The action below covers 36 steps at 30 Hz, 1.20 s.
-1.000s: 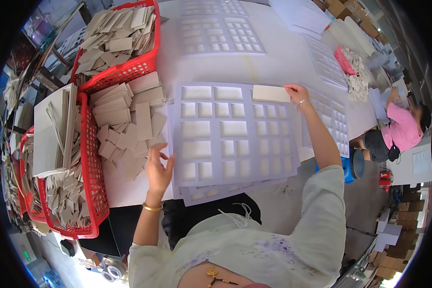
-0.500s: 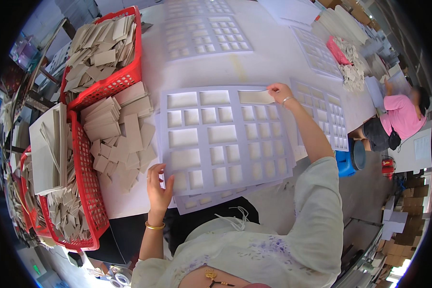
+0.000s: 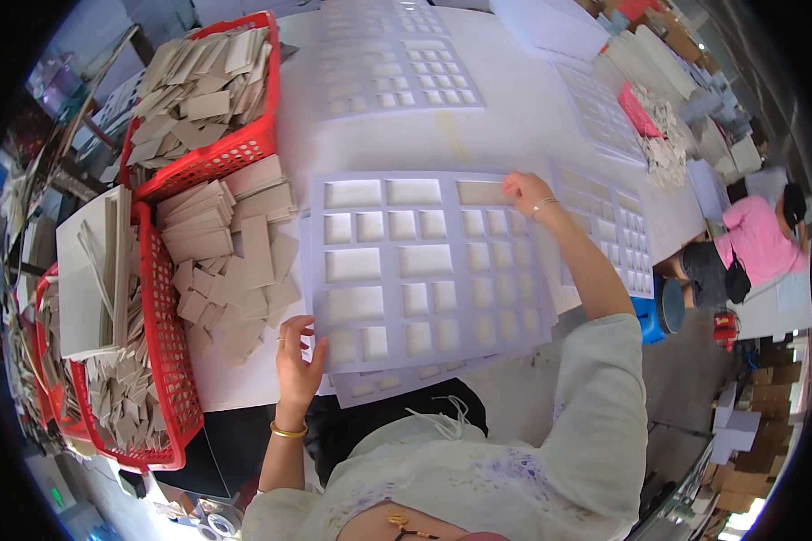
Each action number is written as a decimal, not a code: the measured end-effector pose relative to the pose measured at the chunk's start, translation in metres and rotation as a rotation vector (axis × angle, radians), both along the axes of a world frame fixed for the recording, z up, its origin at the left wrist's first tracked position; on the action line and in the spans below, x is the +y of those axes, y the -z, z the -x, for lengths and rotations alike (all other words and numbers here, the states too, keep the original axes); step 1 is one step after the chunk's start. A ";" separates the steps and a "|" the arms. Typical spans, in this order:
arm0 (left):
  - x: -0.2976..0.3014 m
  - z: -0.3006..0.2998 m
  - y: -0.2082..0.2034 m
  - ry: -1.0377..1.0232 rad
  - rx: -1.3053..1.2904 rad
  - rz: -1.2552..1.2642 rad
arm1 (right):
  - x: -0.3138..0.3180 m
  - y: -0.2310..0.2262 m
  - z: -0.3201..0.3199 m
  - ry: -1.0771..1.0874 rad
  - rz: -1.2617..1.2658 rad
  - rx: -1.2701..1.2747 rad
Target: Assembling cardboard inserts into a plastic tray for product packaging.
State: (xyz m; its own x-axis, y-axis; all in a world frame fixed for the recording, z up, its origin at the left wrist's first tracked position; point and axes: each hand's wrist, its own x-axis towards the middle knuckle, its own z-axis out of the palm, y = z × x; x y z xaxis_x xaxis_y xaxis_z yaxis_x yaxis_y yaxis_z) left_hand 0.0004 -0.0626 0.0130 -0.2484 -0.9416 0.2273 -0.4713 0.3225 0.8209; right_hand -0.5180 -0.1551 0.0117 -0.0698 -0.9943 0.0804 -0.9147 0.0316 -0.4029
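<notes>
A white sheet with rows of cut-out windows (image 3: pixel 392 233) lies before me on top of similar sheets. In its top right window rests a grey cardboard strip (image 3: pixel 480 193). At the strip's right end, my right hand (image 3: pixel 526 194) has its fingers bunched together on it; the fingertips are partly hidden. My left hand (image 3: pixel 299 361) is at the sheet's lower left edge, thumb and fingers apart, with nothing held in it. Beside the sheet, on the left, lie loose grey cardboard pieces (image 3: pixel 255 251) of several sizes.
Red plastic baskets (image 3: pixel 260 142) full of cardboard pieces line the left side. More windowed sheets (image 3: pixel 442 72) lie at the far side and another (image 3: pixel 604 221) to the right. A person in a pink top (image 3: pixel 760 236) sits at the right, near a blue container (image 3: pixel 651 317).
The cardboard strip, held at its right end and lying unevenly over the top right window before, now sits within the window. My right hand has curled in closer; my left hand has barely moved.
</notes>
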 end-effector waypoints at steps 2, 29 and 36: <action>-0.002 -0.004 -0.006 0.011 0.020 -0.023 | -0.008 -0.009 -0.004 0.055 -0.012 0.054; -0.405 -0.068 -0.068 -0.401 -0.801 0.006 | -0.254 -0.144 -0.324 -0.668 0.181 0.268; -0.409 -0.067 -0.066 -0.279 -0.918 -0.190 | -0.333 -0.099 -0.412 -0.526 0.061 0.421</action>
State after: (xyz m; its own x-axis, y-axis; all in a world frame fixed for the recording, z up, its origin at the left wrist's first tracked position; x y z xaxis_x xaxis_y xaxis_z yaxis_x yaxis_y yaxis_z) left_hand 0.0670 -0.4721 0.0787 -0.0163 -0.9944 -0.1047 -0.9924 0.0033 0.1234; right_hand -0.1059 -0.4883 0.1111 0.4721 -0.8800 0.0516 -0.8813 -0.4725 0.0044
